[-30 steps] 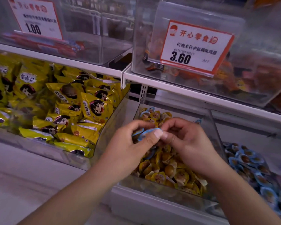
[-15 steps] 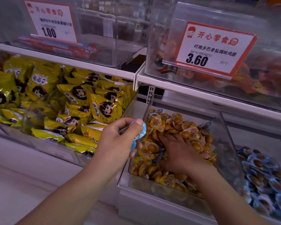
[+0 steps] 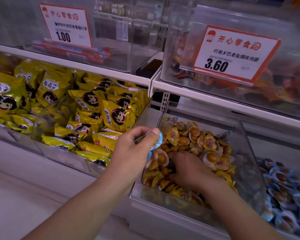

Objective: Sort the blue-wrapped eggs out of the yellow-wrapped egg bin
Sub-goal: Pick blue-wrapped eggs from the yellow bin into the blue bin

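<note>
Head camera looks down at a shop shelf. Left hand is closed around some blue-wrapped eggs, with the thumb pressed on top of them. It holds them up just over the left edge of the clear bin. That bin is full of yellow-wrapped eggs. Right hand is down inside the bin, palm down on the pile, with its fingers dug in among the eggs. I cannot tell if it is holding one. To the right, a second bin has lots of blue eggs in it. To the left sit yellow snack bags with a cartoon face. Up above are two price tags, one saying 1.00 and one saying 3.60.
</note>
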